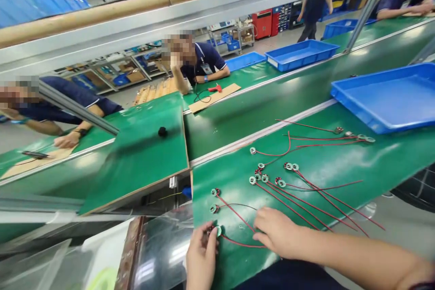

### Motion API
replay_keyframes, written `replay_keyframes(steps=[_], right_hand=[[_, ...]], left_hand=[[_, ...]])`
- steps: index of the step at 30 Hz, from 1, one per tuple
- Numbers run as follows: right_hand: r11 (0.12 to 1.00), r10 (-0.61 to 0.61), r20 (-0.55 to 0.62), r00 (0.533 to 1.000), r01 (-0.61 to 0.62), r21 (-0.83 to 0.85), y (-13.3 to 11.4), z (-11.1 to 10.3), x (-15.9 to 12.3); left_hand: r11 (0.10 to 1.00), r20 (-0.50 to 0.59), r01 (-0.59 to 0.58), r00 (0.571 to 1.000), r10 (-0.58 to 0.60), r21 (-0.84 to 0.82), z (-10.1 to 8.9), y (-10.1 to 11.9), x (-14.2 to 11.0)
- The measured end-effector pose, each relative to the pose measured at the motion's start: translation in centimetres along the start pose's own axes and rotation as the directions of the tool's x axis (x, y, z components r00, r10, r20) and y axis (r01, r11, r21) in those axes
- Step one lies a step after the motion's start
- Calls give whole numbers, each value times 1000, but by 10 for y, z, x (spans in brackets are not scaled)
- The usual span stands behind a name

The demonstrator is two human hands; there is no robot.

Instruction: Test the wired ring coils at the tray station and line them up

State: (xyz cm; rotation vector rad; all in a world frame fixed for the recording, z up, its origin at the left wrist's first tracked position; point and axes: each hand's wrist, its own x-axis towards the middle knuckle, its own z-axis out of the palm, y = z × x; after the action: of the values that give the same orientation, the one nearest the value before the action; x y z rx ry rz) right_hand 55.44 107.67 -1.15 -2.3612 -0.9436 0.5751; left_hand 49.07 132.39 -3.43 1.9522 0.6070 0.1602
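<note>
- The left hand (201,256) is closed in a pinch on a ring-shaped part (219,231) with a red lead, near the front edge of the green worktop (390,163).
- The right hand (278,232) lies open, palm down, just beside the left hand, its fingers (267,222) spread over thin red wires.
- More wired rings (261,178) lie scattered in the worktop's middle, their leads fanning toward its right edge.
- A blue plastic tray (384,97) sits at the worktop's far right, touching its back edge.
- A black lump (162,132) rests on a neighbouring green board (142,167).
- Across the line, a seated person (200,59) leans on one hand near a red glue gun (215,88) on a cardboard sheet (204,104).
</note>
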Motion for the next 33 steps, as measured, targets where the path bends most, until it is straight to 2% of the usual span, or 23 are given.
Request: replay_keyframes(steps=[2,4,8,9,11,14,16,18,21,24,27,29,31,33], right_hand=[[995,11,-72,997,-18,-93,-4,2,4],[984,16,-117,993,-36,-172,-9,5,7],[969,27,-135,990,-59,-240,-16,16,12],[967,17,-141,990,-52,-249,-17,20,13],[958,-11,-152,988,-33,-284,-16,27,15],[939,-31,-138,990,-19,-344,-12,34,18],[932,-27,-119,992,-18,-361,-7,32,18],[933,-24,-125,992,-23,-360,-1,27,18],[935,10,-150,989,-62,-348,11,16,13],[946,63,-234,970,-133,-297,21,1,7],[952,65,-413,909,-179,-246,28,-17,8],[948,82,-482,873,-217,-233,34,-28,15],[940,129,-472,872,-259,-221,40,-35,25],[934,165,-429,888,-280,-222,48,-39,34]], left_hand=[[972,-28,-172,984,178,158,-4,-3,13],[943,-32,-248,965,261,223,-8,-7,27],[979,20,-99,995,97,180,-13,-17,45],[974,27,-103,995,99,203,-14,-19,47],[928,7,-201,978,209,313,-14,-18,49],[769,17,-390,896,444,507,-10,-13,48],[642,119,-498,834,539,583,-3,-8,50],[521,244,-585,777,580,622,4,-5,57],[408,370,-676,703,607,613,16,-2,78],[371,439,-753,632,639,544,28,1,97],[382,488,-793,598,636,474,45,9,102],[394,522,-813,578,627,428,58,17,99],[404,538,-821,570,621,403,71,29,93],[403,525,-807,588,615,431,83,41,88]])
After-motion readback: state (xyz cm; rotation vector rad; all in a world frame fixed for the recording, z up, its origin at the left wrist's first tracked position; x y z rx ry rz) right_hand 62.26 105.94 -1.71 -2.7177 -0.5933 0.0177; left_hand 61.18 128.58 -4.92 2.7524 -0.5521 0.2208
